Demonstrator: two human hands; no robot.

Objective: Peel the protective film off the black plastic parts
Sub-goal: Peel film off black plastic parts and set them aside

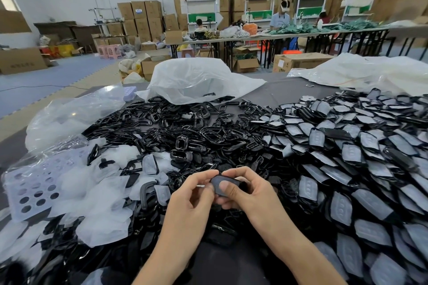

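While your right hand (245, 190) holds the part (217, 179) from the right, thumb pressed flat on its upper face and fingers curled beneath, your left hand (192, 194) pinches at its left end. Both grips are narrow and closed on that one piece. It sits above the near edge of the worktop (284, 92), with its long axis running roughly left to right between your hands. A pale sliver (201, 185) shows at your left fingertips. It may be lifted film, but it is too small to be sure. By my judgement the peel should run leftward, away from the thumb. Loose film (99, 192) heaps toward the near left corner beside a holed tray (30, 190). Filmed parts (347, 157) cover the right side, and frames (185, 132) lie mid-worktop. White bags (196, 78) slump at the far edge. Beyond them are long tables, workers and stacked cartons (139, 16).
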